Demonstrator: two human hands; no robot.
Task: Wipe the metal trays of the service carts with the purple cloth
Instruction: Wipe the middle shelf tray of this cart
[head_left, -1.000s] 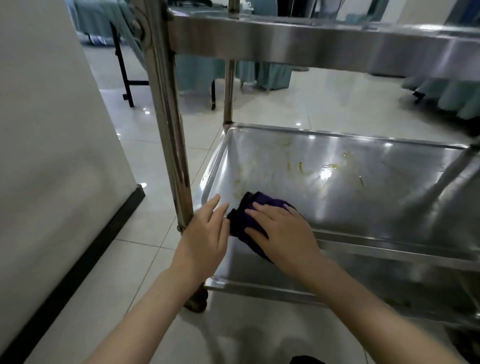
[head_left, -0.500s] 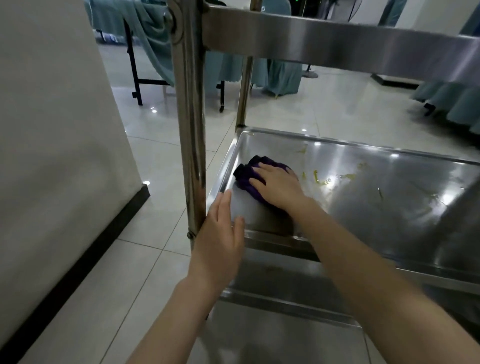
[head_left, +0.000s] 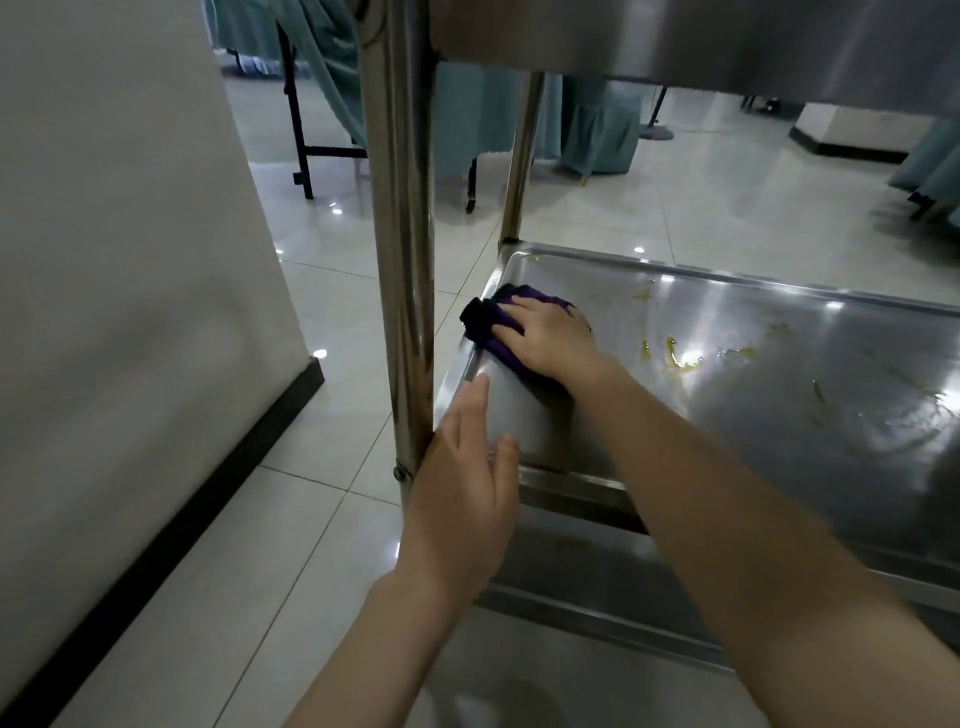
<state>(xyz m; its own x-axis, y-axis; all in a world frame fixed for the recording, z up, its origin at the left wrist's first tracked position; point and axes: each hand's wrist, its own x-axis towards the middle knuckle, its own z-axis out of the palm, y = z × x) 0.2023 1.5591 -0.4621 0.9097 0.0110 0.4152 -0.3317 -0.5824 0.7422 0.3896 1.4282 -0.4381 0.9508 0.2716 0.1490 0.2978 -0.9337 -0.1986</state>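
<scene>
Pale wall (head_left: 130, 260) is seen well off to the left of the left grip, and the cart's post (head_left: 402, 260) is just beside that grip. The left grip (head_left: 462, 499) is laid flat with fingers straight and nothing held, over the near left corner of the tray (head_left: 779, 415). Whether it's pressed on the rim can't really be told.

Just beyond it, the cloth (head_left: 485, 319) is bunched up at the tray's left edge. It's pinned under the right grip (head_left: 545, 338), whose fingers are spread flat on top, not curled round it. Right of that grip, yellow smears (head_left: 680, 358) are seen on the tray, apart from the cloth. A second tray (head_left: 727, 41) is seen above both grips.
</scene>
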